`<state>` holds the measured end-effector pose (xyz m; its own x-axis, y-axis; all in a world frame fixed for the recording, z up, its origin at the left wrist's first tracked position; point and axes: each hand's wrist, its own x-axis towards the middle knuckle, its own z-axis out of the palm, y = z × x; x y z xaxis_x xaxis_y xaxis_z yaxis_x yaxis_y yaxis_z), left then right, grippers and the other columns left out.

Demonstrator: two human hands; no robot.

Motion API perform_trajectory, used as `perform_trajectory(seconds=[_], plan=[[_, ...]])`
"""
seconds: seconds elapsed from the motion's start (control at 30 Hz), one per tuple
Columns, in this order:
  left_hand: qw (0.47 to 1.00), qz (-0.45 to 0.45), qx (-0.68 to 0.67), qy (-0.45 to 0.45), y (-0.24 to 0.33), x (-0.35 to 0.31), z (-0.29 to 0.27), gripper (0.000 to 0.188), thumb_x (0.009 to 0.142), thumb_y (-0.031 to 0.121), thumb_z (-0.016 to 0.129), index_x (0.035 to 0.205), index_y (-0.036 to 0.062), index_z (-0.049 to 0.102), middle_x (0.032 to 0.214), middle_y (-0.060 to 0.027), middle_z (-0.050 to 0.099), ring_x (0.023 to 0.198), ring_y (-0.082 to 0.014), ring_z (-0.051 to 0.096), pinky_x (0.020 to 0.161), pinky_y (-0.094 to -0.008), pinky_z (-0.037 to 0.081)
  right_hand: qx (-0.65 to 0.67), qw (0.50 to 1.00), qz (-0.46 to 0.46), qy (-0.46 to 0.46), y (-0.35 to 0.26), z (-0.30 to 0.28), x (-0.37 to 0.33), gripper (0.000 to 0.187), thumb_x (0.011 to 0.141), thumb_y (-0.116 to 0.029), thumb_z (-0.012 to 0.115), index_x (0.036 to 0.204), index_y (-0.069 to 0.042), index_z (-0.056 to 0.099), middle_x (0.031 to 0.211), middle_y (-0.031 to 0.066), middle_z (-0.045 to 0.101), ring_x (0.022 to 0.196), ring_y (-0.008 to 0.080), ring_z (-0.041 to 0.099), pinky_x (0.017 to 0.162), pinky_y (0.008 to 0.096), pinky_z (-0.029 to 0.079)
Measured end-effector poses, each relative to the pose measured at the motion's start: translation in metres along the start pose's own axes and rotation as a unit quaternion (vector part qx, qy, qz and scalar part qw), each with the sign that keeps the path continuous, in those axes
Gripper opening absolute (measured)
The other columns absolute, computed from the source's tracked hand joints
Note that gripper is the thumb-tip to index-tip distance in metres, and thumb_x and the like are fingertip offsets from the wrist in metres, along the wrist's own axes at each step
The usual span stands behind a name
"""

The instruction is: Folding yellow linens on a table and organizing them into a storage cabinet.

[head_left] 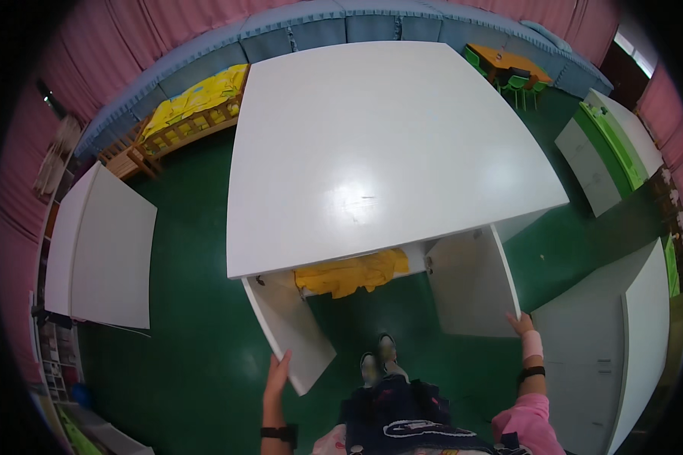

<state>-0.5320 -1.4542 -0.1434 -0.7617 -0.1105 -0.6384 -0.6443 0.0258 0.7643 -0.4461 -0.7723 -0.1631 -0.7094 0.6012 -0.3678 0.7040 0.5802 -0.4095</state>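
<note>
A large white cabinet (372, 144) stands in front of me with both doors swung outward. My left hand (278, 369) grips the free edge of the left cabinet door (288, 326). On the other side, my right hand (520, 324) is closed on the outer edge of the right cabinet door (474, 284). Between the doors, a crumpled yellow cloth (353, 273) lies inside the cabinet, partly hidden under its top. The fingers behind each door edge are mostly hidden.
White cabinets stand left (114, 250) and right (584, 356). A green-trimmed cabinet (596, 163) is farther right. At the back are a wooden bed (193, 121) with yellow bedding and an orange table (508, 62) with green chairs. My shoes (377, 358) are on the green floor.
</note>
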Motion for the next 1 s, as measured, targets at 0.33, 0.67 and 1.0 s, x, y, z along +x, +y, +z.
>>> perform_trajectory(seconds=[0.33, 0.67, 1.0], plan=[[0.95, 0.048, -0.229, -0.206, 0.066, 0.054, 0.141, 0.052, 0.094, 0.04, 0.033, 0.126, -0.0001, 0.032, 0.133, -0.0184, 0.034, 0.114, -0.0294, 0.046, 0.093, -0.0392, 0.042, 0.179, 0.978, -0.068, -0.083, -0.102, 0.086, -0.058, 0.064, 0.083, -0.049, 0.053, 0.118, 0.004, 0.043, 0.105, 0.0223, 0.057, 0.101, 0.0313, 0.054, 0.088, 0.0347, 0.04], [0.979, 0.006, -0.141, -0.145, 0.002, 0.012, 0.09, 0.033, 0.093, 0.029, 0.039, 0.113, 0.0039, 0.047, 0.108, -0.0115, 0.056, 0.095, -0.0217, 0.058, 0.078, -0.0316, 0.047, 0.451, 0.85, -0.076, -0.262, -0.263, 0.165, -0.042, 0.061, 0.081, -0.047, 0.058, 0.113, -0.001, 0.034, 0.078, 0.0037, 0.05, 0.063, 0.0105, 0.047, 0.054, 0.0235, 0.041], [0.969, -0.087, -0.231, -0.029, -0.083, -0.037, 0.043, 0.026, 0.09, 0.022, 0.047, 0.11, 0.0048, 0.048, 0.108, -0.0114, 0.055, 0.097, -0.0244, 0.057, 0.079, -0.0363, 0.048, 0.528, 0.792, -0.066, -0.298, -0.344, 0.217, 0.033, 0.088, 0.067, 0.005, 0.057, 0.136, 0.001, 0.002, 0.138, 0.0219, 0.02, 0.111, 0.0267, 0.048, 0.082, 0.0309, 0.045]])
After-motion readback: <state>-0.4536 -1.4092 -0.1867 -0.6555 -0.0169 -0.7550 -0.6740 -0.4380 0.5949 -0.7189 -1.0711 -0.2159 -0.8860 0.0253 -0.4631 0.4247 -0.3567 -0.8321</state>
